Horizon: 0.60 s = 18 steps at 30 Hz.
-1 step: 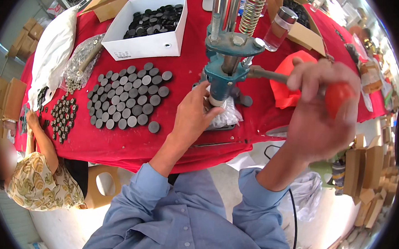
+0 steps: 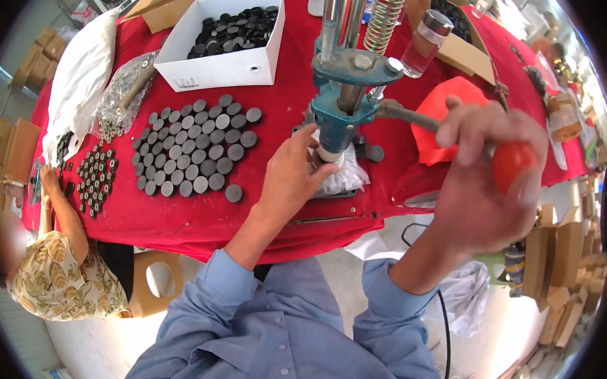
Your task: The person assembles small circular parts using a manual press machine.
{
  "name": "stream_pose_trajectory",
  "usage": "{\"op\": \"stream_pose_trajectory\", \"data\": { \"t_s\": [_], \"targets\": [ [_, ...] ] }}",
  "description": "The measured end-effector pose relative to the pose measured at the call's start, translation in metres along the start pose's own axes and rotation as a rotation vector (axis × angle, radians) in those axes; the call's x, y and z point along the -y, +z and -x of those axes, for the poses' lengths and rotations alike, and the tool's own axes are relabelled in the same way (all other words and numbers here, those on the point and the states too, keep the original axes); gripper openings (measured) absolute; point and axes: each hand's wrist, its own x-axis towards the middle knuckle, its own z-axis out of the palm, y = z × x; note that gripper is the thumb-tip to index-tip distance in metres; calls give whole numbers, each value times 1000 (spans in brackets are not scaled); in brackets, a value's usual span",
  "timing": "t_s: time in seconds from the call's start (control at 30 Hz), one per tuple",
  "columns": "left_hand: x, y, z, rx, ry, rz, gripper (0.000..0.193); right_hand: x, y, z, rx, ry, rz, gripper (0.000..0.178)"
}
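Note:
A blue-green hand press [image 2: 340,116] stands on the red-covered table in front of me, with a coil spring [image 2: 385,19] above. The fingers and thumb of my left hand [image 2: 292,172] close in at the lower end of its ram, by the pale tip [image 2: 328,154]. What they grip there is hidden. My right hand [image 2: 486,178], a little blurred, is curled round the red knob [image 2: 513,163] of the press lever [image 2: 413,118]. Clear plastic [image 2: 345,176] lies beside the ram. Left of my left hand, several round dark grey caps [image 2: 189,146] are spread out.
A white box [image 2: 217,72] holds black caps. Small ring-shaped parts [image 2: 98,179] and a plastic bag [image 2: 127,91] lie at the left. A co-worker [image 2: 73,266] sits there, a hand on the table. Right of the press are a clear jar [image 2: 426,45] and orange-red cloth [image 2: 442,104].
My right hand and the lever have dropped very slightly. My left hand stays at the lower end of the ram.

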Motion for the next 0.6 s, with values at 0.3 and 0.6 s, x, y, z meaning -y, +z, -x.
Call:
{"op": "stream_pose_trajectory", "data": {
  "t_s": [0.3,0.6],
  "targets": [
    [41,-69,13,-150,191,-465,48,-5,2,100,-6,-169,208,45],
    [73,-87,34,-55,24,-532,42,-1,-5,84,8,-145,238,46]
  ]
}}
